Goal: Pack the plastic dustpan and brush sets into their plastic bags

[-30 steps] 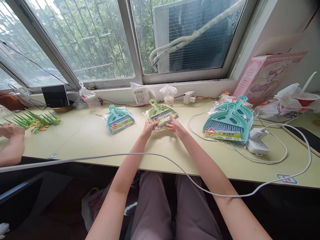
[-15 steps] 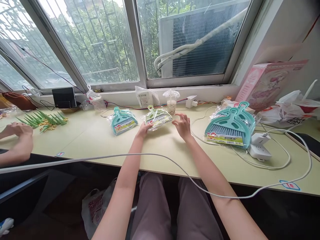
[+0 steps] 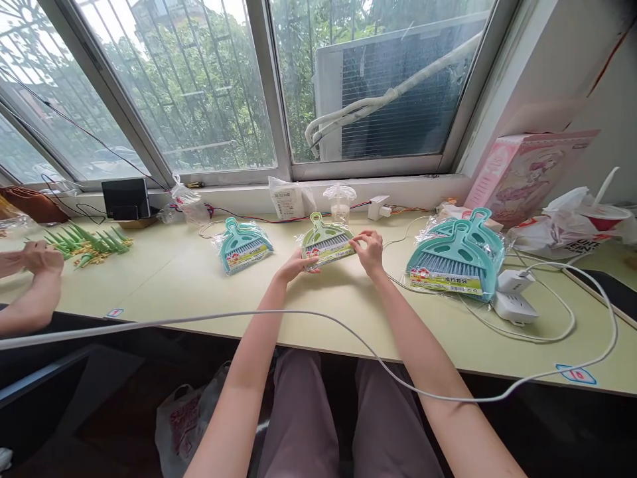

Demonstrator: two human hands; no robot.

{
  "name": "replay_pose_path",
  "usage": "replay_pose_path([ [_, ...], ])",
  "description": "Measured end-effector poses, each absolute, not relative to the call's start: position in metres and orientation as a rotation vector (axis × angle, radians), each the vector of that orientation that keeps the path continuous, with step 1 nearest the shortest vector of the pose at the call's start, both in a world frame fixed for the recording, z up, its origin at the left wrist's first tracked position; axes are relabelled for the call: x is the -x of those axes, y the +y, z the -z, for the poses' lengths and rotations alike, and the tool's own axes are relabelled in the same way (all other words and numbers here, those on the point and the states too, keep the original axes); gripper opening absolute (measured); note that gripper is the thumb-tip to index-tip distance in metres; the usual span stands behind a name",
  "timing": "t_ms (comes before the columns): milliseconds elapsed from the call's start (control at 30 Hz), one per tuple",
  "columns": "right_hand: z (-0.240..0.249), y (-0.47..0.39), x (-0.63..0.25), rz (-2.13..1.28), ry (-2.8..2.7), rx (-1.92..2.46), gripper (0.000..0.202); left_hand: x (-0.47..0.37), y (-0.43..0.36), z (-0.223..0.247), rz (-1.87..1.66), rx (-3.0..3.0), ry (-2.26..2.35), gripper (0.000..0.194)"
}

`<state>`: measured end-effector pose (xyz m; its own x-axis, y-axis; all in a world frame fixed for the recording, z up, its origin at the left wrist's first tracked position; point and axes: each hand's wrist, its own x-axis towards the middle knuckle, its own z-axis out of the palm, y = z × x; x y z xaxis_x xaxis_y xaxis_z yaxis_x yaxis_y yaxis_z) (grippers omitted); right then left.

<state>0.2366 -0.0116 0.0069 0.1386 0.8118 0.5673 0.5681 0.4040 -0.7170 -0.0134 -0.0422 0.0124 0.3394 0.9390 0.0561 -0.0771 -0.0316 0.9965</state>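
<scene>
Windows [image 3: 179,99] fill the background beyond the left grip [image 3: 297,266] and right grip [image 3: 369,251], and below both we see the pale bench [image 3: 164,285]. Well to the right of the grips lie two overlapping teal dustpan sets [image 3: 448,267] in clear film; left of the left grip lies a smaller-looking teal bundle [image 3: 246,252], also bagged. Between the grips is the green dustpan set [image 3: 326,247], tilted, apparently raised a little off the bench. The left grip is closed on its near left corner, thumb above; the right grip's fingertips are drawn nearly together at its right edge, though we cannot tell whether they pinch the film or merely touch it.

By our judgement, handling has reached only the green set: we make out no opening in its film, and the teal pieces lie wrapped and out of hand.

The left grip's lower fingers are hidden under the set, and the rear teal pan is partly covered. Glare blurs the film, the small label print is unreadable to us, and the co-worker's arm, far left of the grips, is cut off.
</scene>
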Motion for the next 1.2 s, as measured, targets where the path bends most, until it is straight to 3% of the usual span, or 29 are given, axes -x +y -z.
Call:
replay_pose_path([
  [200,0.002,-0.009,-0.235,-0.429,-1.483,1.176,0.018,0.011,-0.046,-0.014,-1.050,-1.333,0.881,0.072],
  [333,0.004,-0.010,-0.233,-0.833,-1.353,1.133,0.047,0.012,-0.048,-0.015,-1.045,-1.335,0.884,0.076],
  [467,0.003,-0.008,-0.232,-1.133,-1.180,1.118,0.031,0.012,-0.045,-0.013,-1.011,-1.327,0.960,0.080],
  [633,-0.002,-0.007,-0.235,-1.065,-1.026,1.179,0.016,0.009,-0.047,-0.019,-0.937,-1.318,0.897,0.079],
  [833,-0.001,-0.007,-0.240,-0.960,-0.956,1.249,0.027,-0.004,-0.058,-0.022,-0.982,-1.424,0.921,0.100],
  [900,0.002,-0.006,-0.239,-0.943,-1.020,1.250,0.031,-0.010,-0.053,-0.014,-1.074,-1.331,1.041,0.094],
  [1067,0.009,-0.002,-0.233,-0.957,-1.188,1.243,0.040,-0.012,-0.034,0.002,-1.190,-1.047,1.164,0.051],
  [1200,0.011,-0.002,-0.232,-1.061,-1.293,1.165,0.044,-0.003,-0.027,0.003,-1.267,-1.015,1.195,0.040],
])
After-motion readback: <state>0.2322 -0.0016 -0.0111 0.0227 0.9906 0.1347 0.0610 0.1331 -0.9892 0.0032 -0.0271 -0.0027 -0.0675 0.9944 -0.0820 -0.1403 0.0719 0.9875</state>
